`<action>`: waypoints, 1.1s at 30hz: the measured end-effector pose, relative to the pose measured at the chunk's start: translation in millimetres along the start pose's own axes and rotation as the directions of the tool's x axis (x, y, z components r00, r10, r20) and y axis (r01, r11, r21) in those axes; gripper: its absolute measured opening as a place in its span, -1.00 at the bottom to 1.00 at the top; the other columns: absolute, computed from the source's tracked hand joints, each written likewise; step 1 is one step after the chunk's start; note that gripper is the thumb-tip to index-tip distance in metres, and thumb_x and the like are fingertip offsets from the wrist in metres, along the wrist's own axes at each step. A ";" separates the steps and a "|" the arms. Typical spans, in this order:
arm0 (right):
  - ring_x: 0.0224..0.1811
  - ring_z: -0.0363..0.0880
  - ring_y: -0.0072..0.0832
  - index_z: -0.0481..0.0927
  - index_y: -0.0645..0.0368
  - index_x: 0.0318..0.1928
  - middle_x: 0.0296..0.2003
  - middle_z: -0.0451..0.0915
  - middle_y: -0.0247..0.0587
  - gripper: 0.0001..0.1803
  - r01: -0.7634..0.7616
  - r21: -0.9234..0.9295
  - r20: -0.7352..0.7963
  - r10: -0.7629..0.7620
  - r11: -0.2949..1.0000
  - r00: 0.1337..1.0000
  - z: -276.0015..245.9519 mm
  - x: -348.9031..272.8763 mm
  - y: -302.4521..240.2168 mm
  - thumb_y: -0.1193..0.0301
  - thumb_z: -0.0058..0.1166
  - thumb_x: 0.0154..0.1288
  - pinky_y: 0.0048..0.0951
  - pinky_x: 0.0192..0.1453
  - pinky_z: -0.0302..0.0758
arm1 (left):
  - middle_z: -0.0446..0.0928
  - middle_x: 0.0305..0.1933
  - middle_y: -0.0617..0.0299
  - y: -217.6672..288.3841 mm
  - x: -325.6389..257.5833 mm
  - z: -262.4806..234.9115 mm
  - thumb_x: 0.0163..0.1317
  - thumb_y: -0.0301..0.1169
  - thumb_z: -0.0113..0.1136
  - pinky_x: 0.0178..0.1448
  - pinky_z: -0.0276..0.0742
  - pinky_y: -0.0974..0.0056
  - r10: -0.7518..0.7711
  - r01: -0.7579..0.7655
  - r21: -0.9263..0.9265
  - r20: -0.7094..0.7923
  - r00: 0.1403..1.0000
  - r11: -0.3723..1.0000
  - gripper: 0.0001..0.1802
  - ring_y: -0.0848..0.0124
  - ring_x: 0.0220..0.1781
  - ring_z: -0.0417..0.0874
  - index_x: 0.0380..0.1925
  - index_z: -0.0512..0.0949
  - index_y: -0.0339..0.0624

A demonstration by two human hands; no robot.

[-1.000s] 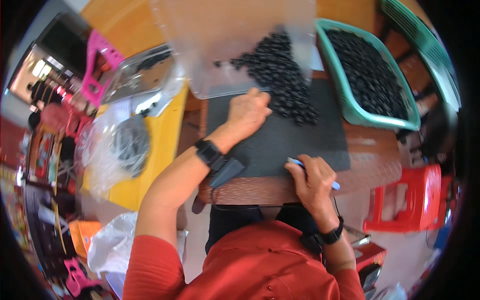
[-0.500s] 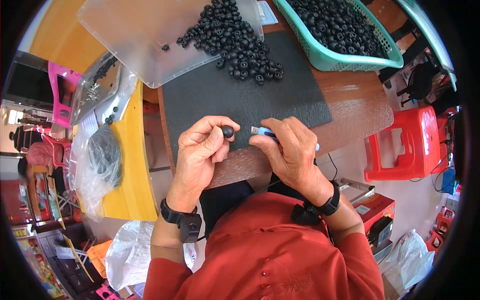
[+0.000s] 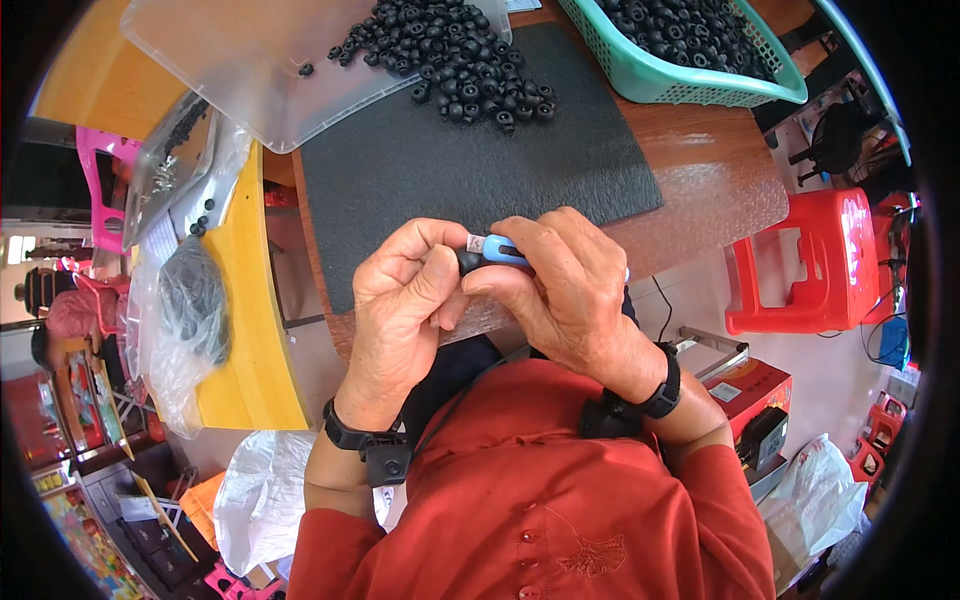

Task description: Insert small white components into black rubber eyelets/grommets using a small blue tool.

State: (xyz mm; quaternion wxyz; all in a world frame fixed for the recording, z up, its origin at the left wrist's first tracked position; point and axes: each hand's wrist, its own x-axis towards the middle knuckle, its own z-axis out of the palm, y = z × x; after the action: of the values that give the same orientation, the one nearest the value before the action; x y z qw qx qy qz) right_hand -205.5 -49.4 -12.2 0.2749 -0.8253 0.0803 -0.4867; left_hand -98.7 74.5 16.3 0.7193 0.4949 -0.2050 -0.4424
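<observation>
My left hand (image 3: 400, 295) pinches a small round black part (image 3: 468, 262) between thumb and fingers. In my right hand (image 3: 580, 290) is a blue-handled utility knife (image 3: 503, 250), with its short flat blade pointing left. The blade lies over the black part, close to my left fingertips; whether it cuts in cannot be made out. My right thumb reaches to the part's lower side. Both hands are held over the near edge of a dark mat (image 3: 400, 200). Beyond them a heap of similar black parts (image 3: 470, 85) spills from a clear plastic tray (image 3: 230, 70) onto the mat.
A green basket (image 3: 640, 75) full of black parts stands at the far right of the brown table (image 3: 700, 205). To the left, a yellow table (image 3: 250, 360) bears a plastic bag (image 3: 195, 300) of dark contents. A red stool (image 3: 850, 260) stands at the right.
My hands have come together. The knife has moved left, from a gap beside the black part to lying over it. The whole view has shifted slightly.
</observation>
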 end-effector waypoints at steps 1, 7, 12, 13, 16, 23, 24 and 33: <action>-0.59 0.38 -0.34 0.56 0.24 -0.31 -0.58 0.39 -0.27 -0.59 -0.003 0.000 0.001 0.003 1.000 1.000 0.3 -0.4 0.7 0.27 0.46 -0.06 -0.35 -0.50 0.35 | 0.48 -0.44 0.38 0.2 0.0 1.0 0.41 -0.27 0.18 -0.50 0.18 0.54 -0.015 0.015 -0.007 -0.009 1.000 1.000 -0.71 0.66 -0.56 0.31 -0.10 0.52 -0.31; -0.58 0.37 -0.34 0.52 0.23 -0.35 -0.58 0.37 -0.27 -0.59 0.061 -0.060 -0.013 -0.062 0.996 0.998 -0.1 -1.4 2.8 0.25 0.46 -0.06 -0.36 -0.50 0.34 | 0.49 -0.43 0.37 -0.1 0.4 4.6 0.41 -0.23 0.17 -0.51 0.17 0.54 -0.065 0.064 -0.068 -0.009 0.998 0.996 -0.68 0.66 -0.57 0.31 -0.10 0.52 -0.30; -0.59 0.36 -0.36 0.50 0.22 -0.37 -0.58 0.37 -0.27 -0.62 0.096 -0.120 -0.009 -0.098 0.988 0.995 -2.5 -1.5 2.3 0.24 0.42 0.01 -0.37 -0.51 0.33 | 0.48 -0.43 0.37 1.4 -3.0 7.2 0.42 -0.21 0.15 -0.52 0.16 0.54 -0.089 0.088 -0.044 -0.022 0.996 0.995 -0.67 0.66 -0.58 0.30 -0.13 0.53 -0.30; -0.59 0.36 -0.36 0.50 0.22 -0.37 -0.58 0.37 -0.27 -0.62 0.096 -0.119 -0.008 -0.097 0.988 0.995 -3.4 -1.1 2.0 0.24 0.42 0.01 -0.37 -0.51 0.33 | 0.48 -0.43 0.37 1.4 -3.6 7.9 0.42 -0.20 0.15 -0.52 0.15 0.54 -0.090 0.089 -0.034 -0.030 0.996 0.995 -0.67 0.66 -0.58 0.29 -0.14 0.53 -0.31; -0.60 0.37 -0.36 0.49 0.21 -0.39 -0.59 0.37 -0.27 -0.63 0.108 -0.140 0.026 -0.105 0.984 0.994 -5.1 -2.2 2.9 0.26 0.41 0.04 -0.38 -0.51 0.34 | 0.46 -0.43 0.36 -0.5 -3.6 10.5 0.42 -0.20 0.14 -0.52 0.14 0.54 -0.119 0.115 -0.061 -0.059 0.991 0.991 -0.67 0.66 -0.59 0.28 -0.16 0.53 -0.31; -0.63 0.36 -0.36 0.49 0.21 -0.41 -0.61 0.35 -0.27 -0.66 0.124 -0.165 0.066 -0.115 0.978 0.991 -6.0 -9.6 1.0 0.29 0.40 0.07 -0.37 -0.55 0.33 | 0.46 -0.42 0.34 -3.7 -5.3 10.6 0.42 -0.21 0.15 -0.51 0.16 0.54 -0.189 0.183 -0.202 -0.006 0.982 0.962 -0.68 0.66 -0.59 0.27 -0.17 0.53 -0.31; -0.63 0.36 -0.35 0.49 0.21 -0.41 -0.62 0.34 -0.27 -0.66 0.123 -0.139 0.034 -0.120 0.983 0.992 -3.8 -10.0 3.0 0.29 0.40 0.07 -0.36 -0.56 0.33 | 0.47 -0.42 0.32 -4.2 -4.7 10.9 0.42 -0.21 0.15 -0.51 0.16 0.54 -0.166 0.161 -0.176 -0.016 0.986 0.971 -0.68 0.66 -0.59 0.27 -0.18 0.53 -0.31; -0.58 0.39 -0.31 0.54 0.26 -0.33 -0.57 0.40 -0.23 -0.63 0.047 -0.094 0.007 -0.046 0.994 0.999 -4.2 -8.2 17.7 0.24 0.40 0.07 -0.34 -0.52 0.34 | 0.51 -0.39 0.25 0.0 2.9 4.7 0.39 -0.25 0.19 -0.51 0.17 0.55 -0.093 0.090 -0.089 -0.027 0.995 0.992 -0.70 0.65 -0.57 0.31 -0.18 0.54 -0.33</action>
State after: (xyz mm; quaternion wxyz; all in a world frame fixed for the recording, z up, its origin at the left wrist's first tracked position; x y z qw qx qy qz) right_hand -210.9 -62.4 -26.3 0.2244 -0.8401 0.0834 -0.4867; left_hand -100.6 69.6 17.8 0.7224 0.4784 -0.1513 -0.4759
